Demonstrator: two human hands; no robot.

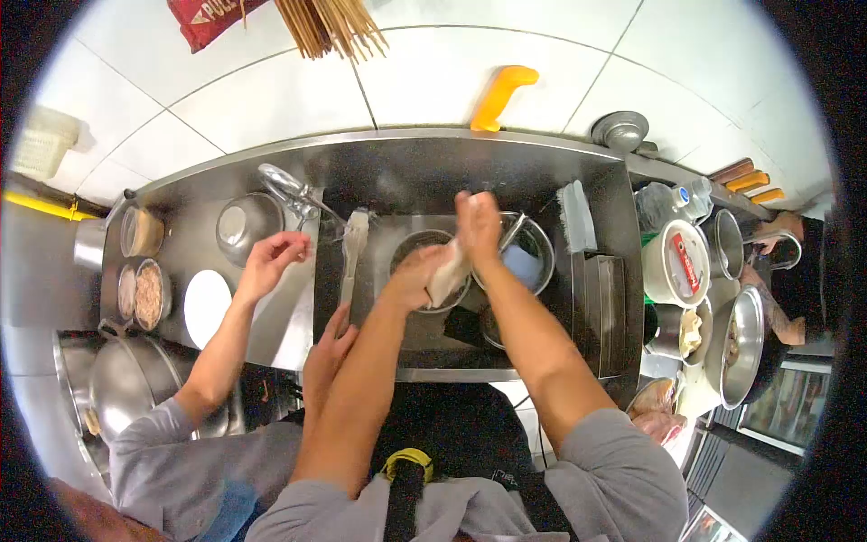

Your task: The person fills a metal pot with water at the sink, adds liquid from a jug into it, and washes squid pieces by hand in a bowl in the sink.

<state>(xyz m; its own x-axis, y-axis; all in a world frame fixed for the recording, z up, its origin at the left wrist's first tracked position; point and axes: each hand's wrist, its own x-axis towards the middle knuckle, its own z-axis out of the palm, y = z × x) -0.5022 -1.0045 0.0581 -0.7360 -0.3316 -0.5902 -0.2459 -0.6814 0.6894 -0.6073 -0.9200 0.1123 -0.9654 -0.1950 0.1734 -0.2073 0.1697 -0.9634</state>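
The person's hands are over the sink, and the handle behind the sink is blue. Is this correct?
Not the colour: in the head view, the handle behind the sink is orange-yellow. The left hand and right hand are over the sink.

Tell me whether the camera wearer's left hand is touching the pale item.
Touching. The head view shows the wearer's left hand against the side of the pale item, with no gap between them.

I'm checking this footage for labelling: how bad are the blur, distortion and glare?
Head view: wide-lens distortion bows the wall tiles' lines, with dark corners; left hand and right hand look motion-blurred; a bright glare patch whitens the steel counter.
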